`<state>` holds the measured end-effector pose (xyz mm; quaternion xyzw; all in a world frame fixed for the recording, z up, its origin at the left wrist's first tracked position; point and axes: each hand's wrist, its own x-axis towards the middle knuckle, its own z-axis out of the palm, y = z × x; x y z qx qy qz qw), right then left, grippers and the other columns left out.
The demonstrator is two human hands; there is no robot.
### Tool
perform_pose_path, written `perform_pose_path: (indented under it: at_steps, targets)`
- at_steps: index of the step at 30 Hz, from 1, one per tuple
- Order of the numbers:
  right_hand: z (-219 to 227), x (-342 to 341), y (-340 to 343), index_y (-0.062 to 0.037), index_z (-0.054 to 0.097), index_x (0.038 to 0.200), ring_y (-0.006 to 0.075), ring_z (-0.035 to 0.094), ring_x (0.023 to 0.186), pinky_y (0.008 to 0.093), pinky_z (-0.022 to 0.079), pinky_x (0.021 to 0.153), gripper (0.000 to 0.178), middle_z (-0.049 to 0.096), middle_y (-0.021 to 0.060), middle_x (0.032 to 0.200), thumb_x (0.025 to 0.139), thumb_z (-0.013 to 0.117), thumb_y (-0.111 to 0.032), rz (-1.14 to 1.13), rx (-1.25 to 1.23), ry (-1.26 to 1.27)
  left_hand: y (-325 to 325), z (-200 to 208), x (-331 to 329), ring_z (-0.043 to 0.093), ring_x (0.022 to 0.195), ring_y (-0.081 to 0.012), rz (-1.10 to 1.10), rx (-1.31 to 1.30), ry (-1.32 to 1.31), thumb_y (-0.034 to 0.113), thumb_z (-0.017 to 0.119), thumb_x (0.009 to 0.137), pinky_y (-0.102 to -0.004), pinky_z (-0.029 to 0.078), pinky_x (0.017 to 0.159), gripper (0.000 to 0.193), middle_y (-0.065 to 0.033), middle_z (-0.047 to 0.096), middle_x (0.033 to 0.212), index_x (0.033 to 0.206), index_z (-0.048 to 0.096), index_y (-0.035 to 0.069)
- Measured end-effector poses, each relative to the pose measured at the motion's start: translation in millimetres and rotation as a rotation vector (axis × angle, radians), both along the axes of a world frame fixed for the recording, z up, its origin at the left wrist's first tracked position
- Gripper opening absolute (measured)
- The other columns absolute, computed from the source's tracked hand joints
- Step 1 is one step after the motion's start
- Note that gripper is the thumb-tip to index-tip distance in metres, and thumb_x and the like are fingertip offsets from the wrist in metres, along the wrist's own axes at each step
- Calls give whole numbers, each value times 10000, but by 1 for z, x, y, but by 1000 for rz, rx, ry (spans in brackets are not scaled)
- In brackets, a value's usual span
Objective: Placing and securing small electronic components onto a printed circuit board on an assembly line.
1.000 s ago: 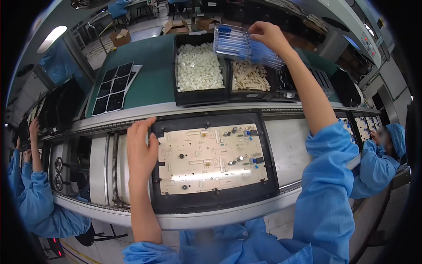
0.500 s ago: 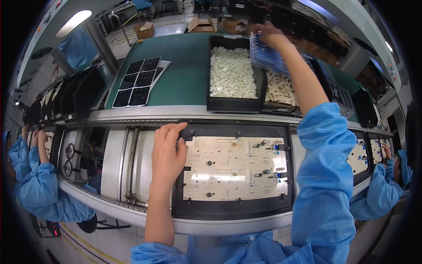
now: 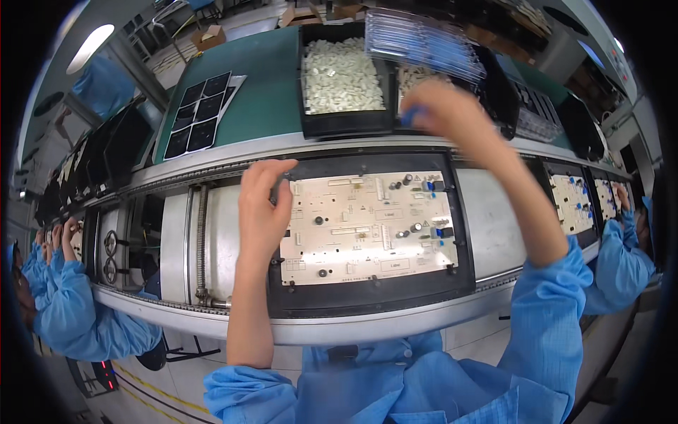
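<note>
A cream circuit board (image 3: 367,254) with black, blue and silver parts lies in a black carrier frame (image 3: 367,300) in front of me. My left hand (image 3: 260,208) rests on the left side of this frame, thumb apart from the stretched fingers, and holds nothing. My right hand (image 3: 445,112), smeared by motion, is over the near edge of the parts bins. A small blue part (image 3: 413,114) is pinched between its fingertips; its exact kind is blurred. Just beyond that hand lies a clear plastic tray (image 3: 402,39) with blue contents.
A black bin (image 3: 346,126) full of white connectors (image 3: 342,78) stands on the green table (image 3: 265,85). A partly covered bin of beige parts (image 3: 417,76) adjoins it. Black panels (image 3: 201,106) lie left. Conveyor rails (image 3: 194,247) flank the frame; co-workers (image 3: 621,261) (image 3: 78,297) sit either side.
My right hand has come back from the clear tray toward me, with a blue part in its fingers. The left hand stays at the frame. The whole view has shifted.
</note>
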<state>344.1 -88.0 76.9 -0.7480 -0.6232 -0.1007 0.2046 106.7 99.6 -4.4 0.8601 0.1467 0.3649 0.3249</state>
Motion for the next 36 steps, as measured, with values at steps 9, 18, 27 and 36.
perform_pose_path:
  at_steps: [9,18,27,36]
  targets:
    - [-87,-63,-56,-116,584,978,279,584,923,374,491,763,248,574,78,981,743,617,-44,29,-190,177,-90,-12,52,560,841,-232,-350,-21,405,113,682,758,-339,474,767,300,-68,649,867,1052,642,70]
    - [-88,-54,-70,-59,560,970,290,603,841,363,489,740,238,580,105,925,744,602,3,-42,-88,492,-84,-19,66,568,832,-262,-283,54,417,106,692,734,-359,477,749,227,-79,663,824,950,666,39]
    - [-80,-30,-90,-12,592,913,199,595,784,300,490,709,193,576,85,878,730,642,21,-93,147,554,-61,-23,83,517,908,-276,-197,291,358,93,710,719,-366,435,798,211,-97,557,887,923,678,50]
    - [-77,-28,-97,-20,577,891,212,592,781,318,491,702,195,582,81,860,714,641,32,-108,8,546,-64,-22,84,516,905,-254,-163,395,362,96,721,704,-358,428,777,219,-64,548,885,917,685,59]
